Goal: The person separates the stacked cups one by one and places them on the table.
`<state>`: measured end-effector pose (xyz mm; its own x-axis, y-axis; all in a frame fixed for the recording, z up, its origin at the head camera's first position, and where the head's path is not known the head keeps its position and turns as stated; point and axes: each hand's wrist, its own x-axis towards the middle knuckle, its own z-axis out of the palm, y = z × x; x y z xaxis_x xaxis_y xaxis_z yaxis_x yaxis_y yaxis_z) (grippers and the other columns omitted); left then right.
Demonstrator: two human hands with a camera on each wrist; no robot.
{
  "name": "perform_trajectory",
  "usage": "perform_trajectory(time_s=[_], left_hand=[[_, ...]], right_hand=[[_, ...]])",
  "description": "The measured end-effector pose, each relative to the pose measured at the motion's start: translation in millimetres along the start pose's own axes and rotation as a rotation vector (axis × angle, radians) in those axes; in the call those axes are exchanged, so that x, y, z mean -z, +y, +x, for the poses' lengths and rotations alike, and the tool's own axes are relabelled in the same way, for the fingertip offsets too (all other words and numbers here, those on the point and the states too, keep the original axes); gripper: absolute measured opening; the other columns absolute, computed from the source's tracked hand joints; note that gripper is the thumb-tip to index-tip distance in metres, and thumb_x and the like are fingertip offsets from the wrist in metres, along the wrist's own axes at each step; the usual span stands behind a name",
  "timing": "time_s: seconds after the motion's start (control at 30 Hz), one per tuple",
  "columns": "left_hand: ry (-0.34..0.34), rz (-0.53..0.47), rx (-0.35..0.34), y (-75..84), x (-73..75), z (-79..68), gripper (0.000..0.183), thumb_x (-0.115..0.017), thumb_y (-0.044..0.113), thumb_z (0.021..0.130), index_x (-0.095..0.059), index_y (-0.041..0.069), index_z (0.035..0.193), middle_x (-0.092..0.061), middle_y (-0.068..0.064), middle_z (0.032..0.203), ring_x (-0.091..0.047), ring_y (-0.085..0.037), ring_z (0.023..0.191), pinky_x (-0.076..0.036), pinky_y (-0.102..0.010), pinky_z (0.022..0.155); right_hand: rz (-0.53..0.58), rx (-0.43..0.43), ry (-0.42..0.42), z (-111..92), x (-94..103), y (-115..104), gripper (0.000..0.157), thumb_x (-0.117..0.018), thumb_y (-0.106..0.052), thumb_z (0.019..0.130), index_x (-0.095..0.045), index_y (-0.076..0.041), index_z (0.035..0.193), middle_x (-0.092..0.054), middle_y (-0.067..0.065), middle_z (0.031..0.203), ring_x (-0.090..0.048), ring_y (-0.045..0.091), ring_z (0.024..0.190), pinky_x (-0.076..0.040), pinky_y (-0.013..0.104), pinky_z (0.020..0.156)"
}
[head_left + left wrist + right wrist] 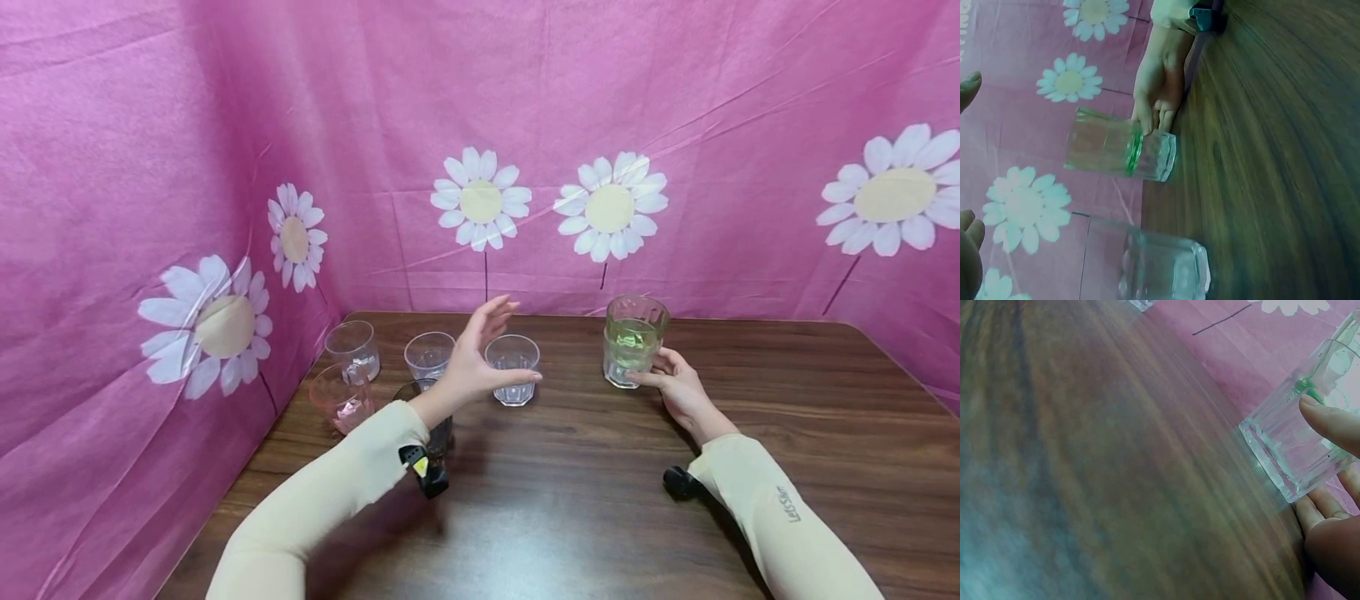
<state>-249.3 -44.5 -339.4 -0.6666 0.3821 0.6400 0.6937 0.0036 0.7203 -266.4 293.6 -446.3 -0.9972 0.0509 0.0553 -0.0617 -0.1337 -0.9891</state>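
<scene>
My right hand (678, 392) grips a clear glass (619, 373) low down, thumb on the near side. A green glass (636, 317) sits nested inside it, its upper part rising above the clear rim. Whether the clear base touches the table cannot be told. My left hand (478, 360) is raised with fingers and thumb spread apart, holding nothing. Just beyond it a second clear glass (514, 385) stands upright on the table. In the left wrist view, that clear glass (1175, 269) and the green glass (1104, 144) in its clear one both show.
Left of my left hand stand more glasses: a clear one (429, 350), another clear one (352, 342), a pink one (341, 402) and a dark one (442, 437) partly behind my wrist. Pink flowered cloth (675, 108) hangs behind the brown wooden table (570, 500).
</scene>
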Motion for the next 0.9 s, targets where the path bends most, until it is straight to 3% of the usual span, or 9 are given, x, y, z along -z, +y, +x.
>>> perform_trajectory(time_s=[0.23,0.47,0.63,0.73,0.9], left_hand=[[-0.064,-0.010,0.087,-5.4,-26.7,20.9,0.102,-0.090,-0.002,0.065,-0.033,0.002,0.149,-0.047,-0.015,0.146,-0.044,-0.020,0.136,-0.036,-0.029,0.113],[-0.092,0.010,0.152,-17.2,-49.1,36.9,0.099,-0.090,0.004,0.070,-0.032,0.004,0.150,-0.046,-0.012,0.148,-0.043,-0.025,0.137,-0.036,-0.025,0.112],[-0.067,0.024,0.182,-24.4,-62.9,48.0,0.099,-0.090,0.005,0.070,-0.032,0.004,0.150,-0.047,-0.013,0.147,-0.044,-0.021,0.136,-0.036,-0.024,0.111],[-0.054,0.038,0.202,-27.7,-72.5,54.1,0.099,-0.090,0.006,0.070,-0.033,0.004,0.150,-0.048,-0.012,0.147,-0.044,-0.017,0.135,-0.037,-0.022,0.110],[-0.056,0.030,0.254,-34.5,-90.1,60.6,0.098,-0.090,0.007,0.071,-0.033,0.004,0.151,-0.046,-0.012,0.148,-0.044,-0.018,0.136,-0.036,-0.020,0.110]], right_hand=[[-0.027,-0.001,0.007,1.6,0.6,1.0,0.047,-0.067,0.008,0.089,-0.051,-0.029,0.114,-0.063,-0.026,0.101,-0.052,-0.005,0.103,-0.034,0.012,0.093],[-0.021,0.002,0.010,1.5,0.7,0.8,0.047,-0.068,0.007,0.089,-0.051,-0.030,0.113,-0.063,-0.026,0.101,-0.056,-0.005,0.098,-0.035,0.014,0.094],[-0.058,-0.018,0.016,0.1,0.0,0.9,0.046,-0.072,0.001,0.089,-0.051,-0.031,0.114,-0.061,-0.027,0.102,-0.050,-0.004,0.105,-0.024,0.030,0.114],[-0.063,-0.021,0.016,0.0,0.4,1.5,0.046,-0.073,0.000,0.088,-0.050,-0.031,0.114,-0.061,-0.027,0.102,-0.049,-0.003,0.106,-0.019,0.037,0.118],[-0.061,-0.011,0.010,0.1,1.7,2.9,0.045,-0.072,0.000,0.089,-0.050,-0.031,0.115,-0.062,-0.027,0.102,-0.051,-0.004,0.105,-0.028,0.025,0.108]])
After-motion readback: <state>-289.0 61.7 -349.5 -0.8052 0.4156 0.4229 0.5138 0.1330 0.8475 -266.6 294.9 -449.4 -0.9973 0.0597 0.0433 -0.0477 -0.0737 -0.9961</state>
